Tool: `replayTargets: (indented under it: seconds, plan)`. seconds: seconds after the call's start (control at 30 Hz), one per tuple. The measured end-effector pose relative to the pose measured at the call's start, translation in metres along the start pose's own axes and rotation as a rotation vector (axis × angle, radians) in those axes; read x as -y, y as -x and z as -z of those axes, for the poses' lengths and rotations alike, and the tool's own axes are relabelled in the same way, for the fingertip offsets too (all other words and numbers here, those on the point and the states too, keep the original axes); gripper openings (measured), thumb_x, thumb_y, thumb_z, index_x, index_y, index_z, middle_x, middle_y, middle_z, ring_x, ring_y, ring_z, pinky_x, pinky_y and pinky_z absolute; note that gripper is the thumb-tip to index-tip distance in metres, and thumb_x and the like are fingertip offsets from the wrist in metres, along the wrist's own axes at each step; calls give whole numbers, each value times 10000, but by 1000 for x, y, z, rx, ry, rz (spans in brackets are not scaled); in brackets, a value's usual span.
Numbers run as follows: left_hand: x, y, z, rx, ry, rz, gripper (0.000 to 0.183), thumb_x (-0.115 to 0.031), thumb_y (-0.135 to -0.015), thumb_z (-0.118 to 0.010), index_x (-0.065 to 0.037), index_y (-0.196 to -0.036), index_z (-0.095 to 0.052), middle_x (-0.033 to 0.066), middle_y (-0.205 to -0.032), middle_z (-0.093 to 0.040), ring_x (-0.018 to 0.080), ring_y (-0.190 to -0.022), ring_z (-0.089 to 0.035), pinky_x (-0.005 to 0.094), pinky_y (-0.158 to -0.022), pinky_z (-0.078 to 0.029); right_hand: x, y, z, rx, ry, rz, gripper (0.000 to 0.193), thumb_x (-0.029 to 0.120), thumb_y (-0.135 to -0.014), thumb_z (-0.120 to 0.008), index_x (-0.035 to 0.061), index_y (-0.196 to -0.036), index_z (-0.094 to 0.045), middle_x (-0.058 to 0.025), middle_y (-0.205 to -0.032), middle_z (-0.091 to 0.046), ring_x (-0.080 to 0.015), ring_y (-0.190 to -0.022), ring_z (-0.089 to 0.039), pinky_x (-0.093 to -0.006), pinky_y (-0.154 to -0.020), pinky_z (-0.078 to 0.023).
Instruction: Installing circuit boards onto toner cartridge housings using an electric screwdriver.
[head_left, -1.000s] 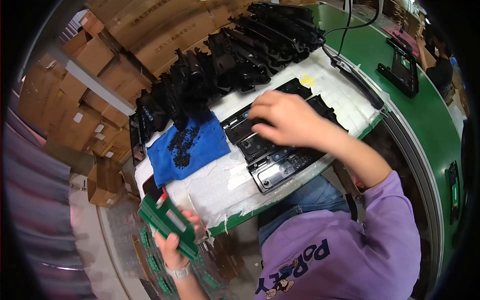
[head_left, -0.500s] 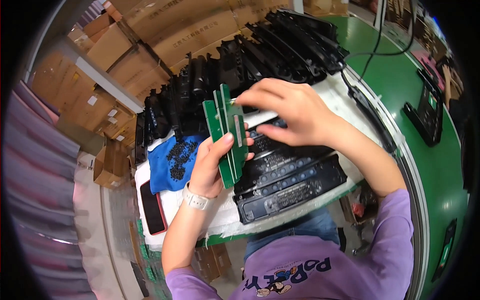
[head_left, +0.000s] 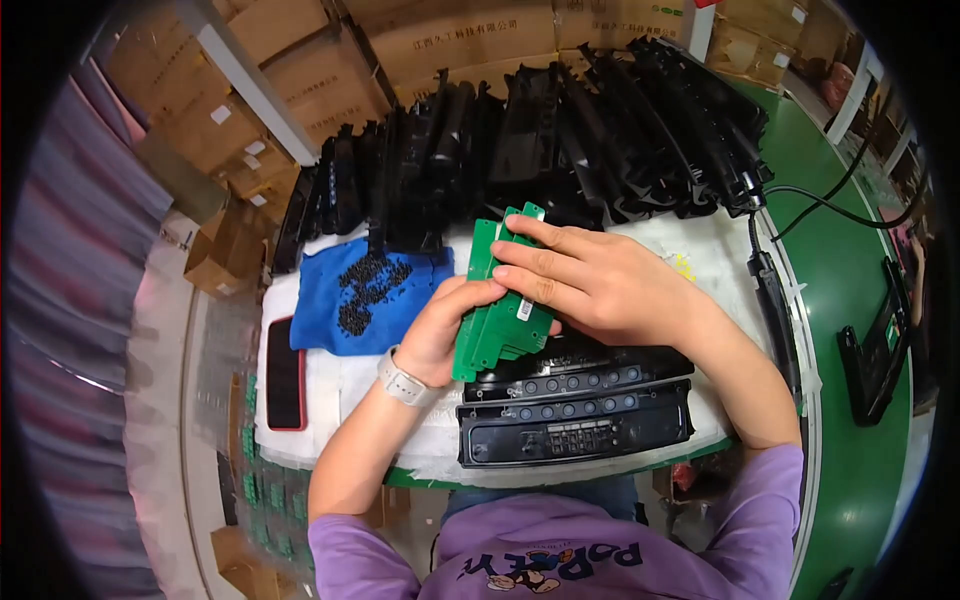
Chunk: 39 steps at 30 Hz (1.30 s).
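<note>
Several thin green circuit boards (head_left: 480, 310) are fanned out in a stack, held tilted above the table. My left hand (head_left: 435, 325), with a white watch band at the wrist, grips the stack's left side, its thumb across the top board. Over the upper right part of the boards lie the fingers of my right hand (head_left: 610, 285), closed on the stack; its thumb is hidden. Below the boards rest black plastic panels (head_left: 640, 428) with rows of round buttons, side by side near the table's front edge. The boards partly cover the rear panel.
A blue cloth (head_left: 315, 315) with a heap of small black parts (head_left: 365, 290) lies at left, beside a red-edged phone (head_left: 286, 385). Black plastic housings (head_left: 520, 150) line the back. A dark corded tool (head_left: 772, 300) lies at right; another black housing (head_left: 872, 350) sits on the green surface.
My right hand has come down from above the boards onto them. The stack is now fanned wider and turned flatter. The view has shifted, showing more of the back row.
</note>
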<state>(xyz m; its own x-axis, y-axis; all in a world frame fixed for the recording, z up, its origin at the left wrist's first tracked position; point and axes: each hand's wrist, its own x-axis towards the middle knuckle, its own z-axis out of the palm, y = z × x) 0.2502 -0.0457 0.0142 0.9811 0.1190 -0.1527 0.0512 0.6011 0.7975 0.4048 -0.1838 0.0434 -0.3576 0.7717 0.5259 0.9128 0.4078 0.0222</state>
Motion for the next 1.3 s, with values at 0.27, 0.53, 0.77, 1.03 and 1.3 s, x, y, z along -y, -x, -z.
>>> replayTargets:
  seconds: [0.27, 0.53, 0.77, 1.03, 1.3]
  plan:
    - [-1, 7, 21, 0, 193, 45, 343, -208, -916, -444, 56, -1115, -531, 173, -990, -627, 269, -841, -650, 352, -743, -539, -1, -1, -1, -30, 68, 90, 324, 130, -715, -645, 20, -1016, -596, -131, -1083, -601, -304, -1044, -570, -363, -779, -515]
    - [-10, 4, 31, -303, -40, -201, 305, -169, -883, -490, 54, -1087, -534, 171, -950, -632, 258, -790, -652, 337, -714, -547, -1, 25, 17, -306, 247, -109, 276, 45, -550, -727, 3, -804, -628, -67, -693, -553, -194, -595, -507, -279, -473, -427]
    - [2, 1, 24, -524, -123, -338, 282, -174, -903, -453, 43, -1061, -541, 145, -890, -639, 234, -749, -649, 316, -668, -534, 4, 41, -21, 13, 357, 18, 187, 70, -604, -629, -22, -766, -608, -10, -648, -486, -127, -611, -499, -227, -424, -343]
    - [14, -5, 31, -522, -143, -256, 284, -185, -907, -463, 32, -1068, -548, 123, -917, -637, 186, -767, -641, 283, -676, -527, -6, 47, -37, 64, 280, -18, 230, 96, -633, -696, -21, -819, -630, -26, -678, -507, -140, -616, -503, -239, -421, -358]
    - [15, -7, 27, -499, -137, -198, 223, -178, -898, -515, 4, -998, -596, 43, -892, -632, 82, -749, -581, 212, -665, -461, -10, 46, -31, 92, -144, -318, 236, 135, -627, -719, -1, -805, -646, -57, -755, -525, -210, -697, -527, -305, -528, -458]
